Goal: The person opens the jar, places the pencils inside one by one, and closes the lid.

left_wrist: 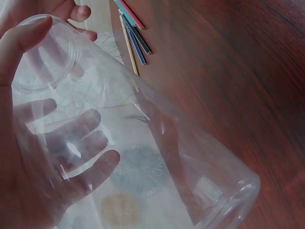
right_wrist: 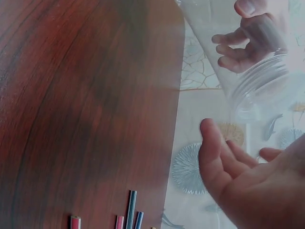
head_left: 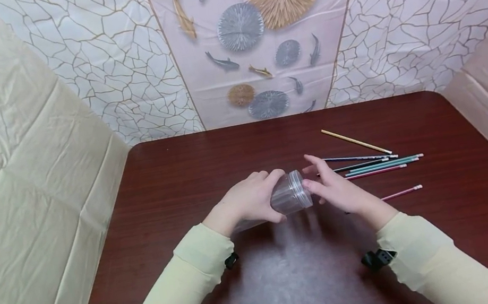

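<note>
A clear plastic jar lies tilted on its side above the table, its ridged mouth towards the right. My left hand grips it round the body, thumb in front and fingers behind. Through the see-through wall those fingers show in the left wrist view. My right hand is beside the jar's mouth with its fingers spread and slightly bent, holding nothing. In the right wrist view a gap shows between the right hand and the ridged rim. Nothing is visible inside the jar.
Several pencils lie on the dark red table behind and right of my right hand: a yellow one farthest back, blue, black and green ones in a loose row, and a red one nearer. Patterned cloth walls stand around the table.
</note>
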The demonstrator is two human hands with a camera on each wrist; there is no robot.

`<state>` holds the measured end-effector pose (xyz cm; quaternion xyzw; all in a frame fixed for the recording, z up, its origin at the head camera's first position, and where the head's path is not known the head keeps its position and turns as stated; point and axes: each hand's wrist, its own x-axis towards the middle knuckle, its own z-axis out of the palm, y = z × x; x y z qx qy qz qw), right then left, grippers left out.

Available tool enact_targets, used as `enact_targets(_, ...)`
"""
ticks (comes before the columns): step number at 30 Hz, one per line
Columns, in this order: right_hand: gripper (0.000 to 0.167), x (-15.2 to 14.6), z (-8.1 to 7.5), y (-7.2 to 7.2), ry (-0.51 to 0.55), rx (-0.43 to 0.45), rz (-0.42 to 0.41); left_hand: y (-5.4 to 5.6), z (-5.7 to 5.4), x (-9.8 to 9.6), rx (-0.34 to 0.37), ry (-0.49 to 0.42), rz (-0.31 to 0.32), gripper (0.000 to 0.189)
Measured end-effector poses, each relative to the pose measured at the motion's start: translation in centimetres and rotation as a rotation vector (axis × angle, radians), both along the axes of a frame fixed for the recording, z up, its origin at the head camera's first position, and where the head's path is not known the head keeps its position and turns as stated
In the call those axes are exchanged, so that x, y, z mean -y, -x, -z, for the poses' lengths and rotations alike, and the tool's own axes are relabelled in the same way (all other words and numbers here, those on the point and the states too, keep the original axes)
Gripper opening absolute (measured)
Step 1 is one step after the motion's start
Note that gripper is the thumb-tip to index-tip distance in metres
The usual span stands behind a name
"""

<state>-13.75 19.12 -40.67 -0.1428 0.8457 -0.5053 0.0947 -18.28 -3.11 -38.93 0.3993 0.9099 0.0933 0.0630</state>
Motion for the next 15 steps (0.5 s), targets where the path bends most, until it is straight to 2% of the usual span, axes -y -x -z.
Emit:
enact_targets(5, 0.063, 0.4, -0.1, -0.1, -0.043, 0.075, 0.05, -0.2, 0.0, -0.1, -0.05, 0.01, 0.005, 0.089)
enact_targets(10, 0.062, 1.1, -0.3, -0.2, -0.058, 0.141, 0.061, -0.4, 0.0, -0.2, -0.102, 0.025, 0.019, 0.086)
enact_targets(12, 0.061, 1.3, -0.5, -0.2, -0.054, 0.137, 0.055, -0.5, -0.1, -0.3, -0.1, 0.026, 0.022, 0.086)
enact_targets(15, 0.06, 1.1, -0.5, -0.2, -0.03, 0.056, 0.034, -0.4, -0.1, -0.3, -0.053, 0.004, 0.013, 0.087)
